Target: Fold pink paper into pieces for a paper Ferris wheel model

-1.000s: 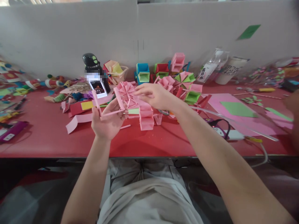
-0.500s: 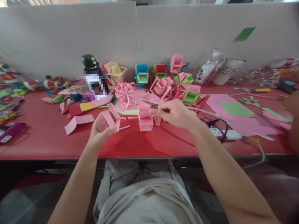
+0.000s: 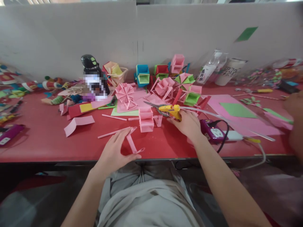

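Note:
My left hand (image 3: 115, 151) is low over the front of the red table. Its thumb and fingers span a folded pink paper strip (image 3: 131, 143), touching its two ends. My right hand (image 3: 190, 126) is beside a yellow glue gun (image 3: 169, 109), thumb stretched left below the gun's handle and apart from the other fingers, which are partly hidden. Between my hands stands a small box-shaped pink paper piece (image 3: 146, 119). Thin pink paper rolls (image 3: 114, 117) lie left of it. Scissors (image 3: 151, 104) with grey blades lie beside the gun.
Behind are a pink paper wheel (image 3: 125, 95), blue-green paper boxes (image 3: 142, 77), a black bottle (image 3: 91, 67) and a water bottle (image 3: 208, 69). At right are a purple power strip (image 3: 213, 134), a long clear rod (image 3: 236, 124) and a green sheet (image 3: 238, 110). A bent pink sheet (image 3: 81, 123) lies left.
My left hand has moved right and toward the table's front edge with the pink strip, now turned differently. My right hand has shifted right and nearer, uncovering the yellow glue gun.

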A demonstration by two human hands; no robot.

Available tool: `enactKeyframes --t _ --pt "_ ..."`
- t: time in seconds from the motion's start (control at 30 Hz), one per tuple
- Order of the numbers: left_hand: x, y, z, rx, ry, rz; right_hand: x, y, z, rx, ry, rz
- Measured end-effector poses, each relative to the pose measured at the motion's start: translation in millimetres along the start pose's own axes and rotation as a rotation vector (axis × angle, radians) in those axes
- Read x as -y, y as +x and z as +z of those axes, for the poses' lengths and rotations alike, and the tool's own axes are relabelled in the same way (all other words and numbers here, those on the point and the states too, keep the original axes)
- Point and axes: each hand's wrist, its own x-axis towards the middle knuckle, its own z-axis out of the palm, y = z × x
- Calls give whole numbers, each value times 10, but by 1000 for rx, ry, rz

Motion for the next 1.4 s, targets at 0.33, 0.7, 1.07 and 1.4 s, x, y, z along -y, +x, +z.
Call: enactKeyframes --t 0.33,0.7,1.07,1.4 --pt "-212 95 -170 -69 36 -45 -45 60 -22 -26 885 -2" --pt "-537 198 -31 17 -587 -305 178 -200 -115 288 1277 152" --pt "-668 241 -11 -124 -303 -191 206 -255 32 402 1126 -49" --pt "-679 238 32 -166 -265 -129 233 -248 82 326 1125 -78"
